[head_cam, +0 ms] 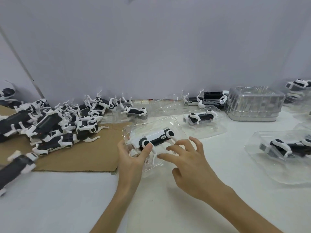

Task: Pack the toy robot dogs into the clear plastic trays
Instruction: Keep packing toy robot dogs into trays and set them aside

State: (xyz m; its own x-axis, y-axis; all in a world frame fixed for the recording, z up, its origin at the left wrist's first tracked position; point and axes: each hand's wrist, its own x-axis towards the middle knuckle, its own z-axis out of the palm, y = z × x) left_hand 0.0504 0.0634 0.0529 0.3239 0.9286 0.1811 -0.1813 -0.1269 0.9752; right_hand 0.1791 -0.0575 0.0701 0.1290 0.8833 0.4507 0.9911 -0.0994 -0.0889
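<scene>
**A:** What's nearest?

**B:** Both hands, at the middle of the desk [67, 199]. The left hand [133, 158] grips the left end of a clear tray [178, 126], its thumb pressed on the toy dog [158, 138] lying in that tray. The right hand [188, 163] is released, its fingers spread by the dog's legs; I cannot tell whether they touch.

**A:** And beyond?

**B:** Toward the left edge, a cardboard sheet [84, 158] carries a pile of loose dogs [50, 123]. A packed tray [286, 148] lies near the right edge, and another packed tray [202, 117] just behind the held one. A stack of empty trays [254, 105] stands at the far edge.
</scene>
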